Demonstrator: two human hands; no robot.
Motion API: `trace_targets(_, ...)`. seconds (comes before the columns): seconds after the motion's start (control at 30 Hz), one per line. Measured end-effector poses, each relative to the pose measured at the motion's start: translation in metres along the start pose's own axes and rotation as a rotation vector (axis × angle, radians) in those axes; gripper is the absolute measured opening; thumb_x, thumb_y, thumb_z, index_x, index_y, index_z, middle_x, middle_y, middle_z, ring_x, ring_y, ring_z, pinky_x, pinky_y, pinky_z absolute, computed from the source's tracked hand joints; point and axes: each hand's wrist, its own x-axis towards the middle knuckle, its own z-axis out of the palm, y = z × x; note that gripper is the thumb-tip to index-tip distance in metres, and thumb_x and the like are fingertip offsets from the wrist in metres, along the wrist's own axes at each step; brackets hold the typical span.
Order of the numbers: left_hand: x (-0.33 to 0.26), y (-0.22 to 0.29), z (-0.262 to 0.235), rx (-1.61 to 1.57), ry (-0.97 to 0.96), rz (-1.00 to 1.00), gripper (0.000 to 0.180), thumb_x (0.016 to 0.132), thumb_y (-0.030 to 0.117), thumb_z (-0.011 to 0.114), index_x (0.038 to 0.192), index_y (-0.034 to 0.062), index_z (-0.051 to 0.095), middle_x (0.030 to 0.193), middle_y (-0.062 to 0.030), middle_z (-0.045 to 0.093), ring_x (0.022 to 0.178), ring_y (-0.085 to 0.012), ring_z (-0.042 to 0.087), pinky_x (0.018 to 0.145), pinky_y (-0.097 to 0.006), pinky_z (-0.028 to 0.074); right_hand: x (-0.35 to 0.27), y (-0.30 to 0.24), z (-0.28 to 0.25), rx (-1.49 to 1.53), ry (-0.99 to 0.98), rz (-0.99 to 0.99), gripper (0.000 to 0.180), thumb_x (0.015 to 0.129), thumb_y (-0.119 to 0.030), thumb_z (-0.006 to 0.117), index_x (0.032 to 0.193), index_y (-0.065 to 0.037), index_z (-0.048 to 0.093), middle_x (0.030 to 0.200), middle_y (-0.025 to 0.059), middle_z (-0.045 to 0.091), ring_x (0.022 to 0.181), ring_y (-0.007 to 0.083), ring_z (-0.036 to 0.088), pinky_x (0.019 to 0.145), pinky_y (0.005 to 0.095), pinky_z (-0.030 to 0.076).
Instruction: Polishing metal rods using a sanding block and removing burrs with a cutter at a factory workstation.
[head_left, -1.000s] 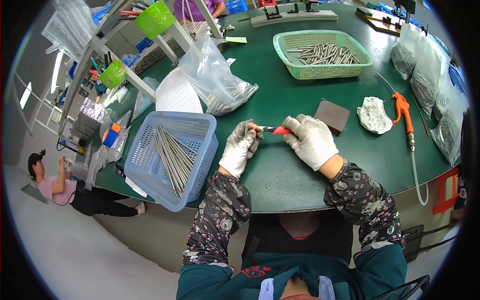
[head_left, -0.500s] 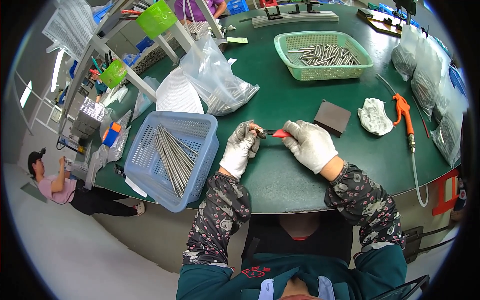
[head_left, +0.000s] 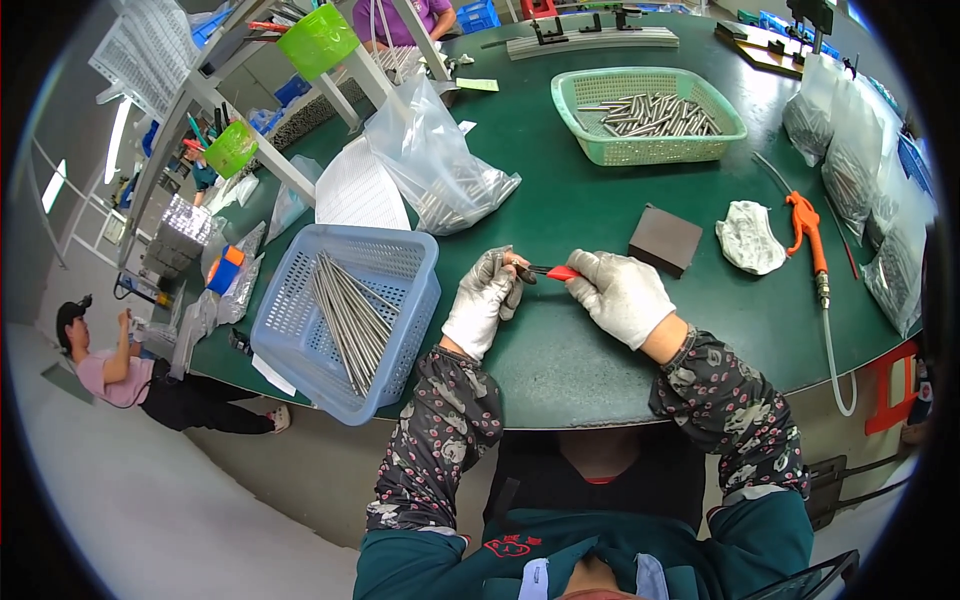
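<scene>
Both of my hands wear whitish work gloves and meet over the near middle of the table. My left hand [head_left: 482,298] is closed in a pinch on a small dark piece [head_left: 524,270], mostly covered by the fingers; bare fingertips show at the glove's end. My right hand [head_left: 622,292] is wrapped round a red-handled tool [head_left: 562,272]. Its thin dark metal end reaches left to the small piece, and I cannot make out its exact kind. To the left of my hands stands a blue plastic basket [head_left: 408,335] with long thin metal rods [head_left: 350,320] in it.
A dark brown block [head_left: 665,240], a white cloth [head_left: 750,238] and an orange air gun [head_left: 808,235] lie to the right. Farther back stand a green basket [head_left: 650,152] of short metal pins and a clear bag [head_left: 440,170] of metal parts. Filled bags [head_left: 850,160] line the right edge.
The tool's tip and the small piece have shifted slightly between my fingers. Both hands stay in nearly the same place, still closed.
</scene>
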Motion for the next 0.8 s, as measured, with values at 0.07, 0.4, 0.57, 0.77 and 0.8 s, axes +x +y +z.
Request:
trace_targets(0.07, -0.0001, 0.0006, 0.0002, 0.002, -0.002, 0.001, 0.017, 0.087, 0.021, 0.047, 0.095, 0.0056, 0.051, 0.077, -0.0054, 0.055, 0.049, -0.0045, 0.037, 0.039, -0.016, 0.027, -0.0004, 0.0005, 0.0001, 0.006, -0.001, -0.001, 0.02, 0.08, -0.026, 0.049, 0.088, -0.008, 0.054, 0.069, 0.011, 0.056, 0.067, 0.0294, 0.056, 0.058, 0.0393, 0.043)
trace_targets(0.4, -0.0023, 0.0014, 0.0006, 0.039, 0.008, -0.046, 0.019, 0.087, 0.024, 0.047, 0.093, 0.0062, 0.052, 0.07, -0.004, 0.055, 0.046, -0.0039, 0.036, 0.038, -0.016, 0.025, -0.0005, -0.0007, -0.0018, -0.004, -0.043, 0.012, 0.021, 0.081, -0.026, 0.049, 0.088, -0.008, 0.055, 0.069, 0.0114, 0.056, 0.068, 0.0293, 0.056, 0.059, 0.0388, 0.044)
trace_targets(0.57, -0.0021, -0.0001, -0.0009, 0.06, 0.022, -0.051, 0.019, 0.087, 0.025, 0.047, 0.092, 0.0071, 0.052, 0.069, -0.003, 0.055, 0.045, -0.0035, 0.036, 0.037, -0.016, 0.024, -0.0003, -0.0019, 0.0018, -0.036, 0.015, -0.016, 0.018, 0.079, -0.025, 0.051, 0.086, -0.009, 0.055, 0.066, 0.0099, 0.054, 0.065, 0.0278, 0.055, 0.057, 0.0382, 0.043)
trace_targets(0.77, -0.0019, 0.0, -0.0007, 0.042, 0.02, -0.049, 0.018, 0.087, 0.025, 0.048, 0.092, 0.0077, 0.052, 0.068, -0.0029, 0.055, 0.044, -0.0037, 0.036, 0.037, -0.016, 0.024, -0.0014, -0.0033, 0.0033, -0.126, 0.094, -0.073, 0.015, 0.075, -0.022, 0.055, 0.082, -0.009, 0.052, 0.063, 0.0075, 0.052, 0.062, 0.0251, 0.055, 0.054, 0.0369, 0.042)
trace_targets(0.8, -0.0019, -0.0002, -0.0005, 0.043, 0.023, -0.044, 0.018, 0.087, 0.024, 0.048, 0.092, 0.0079, 0.052, 0.068, -0.003, 0.055, 0.044, -0.0037, 0.036, 0.037, -0.016, 0.024, -0.0016, -0.0035, 0.0035, -0.157, 0.107, -0.083, 0.015, 0.075, -0.022, 0.056, 0.082, -0.009, 0.052, 0.063, 0.0069, 0.052, 0.061, 0.0245, 0.055, 0.053, 0.0365, 0.042)
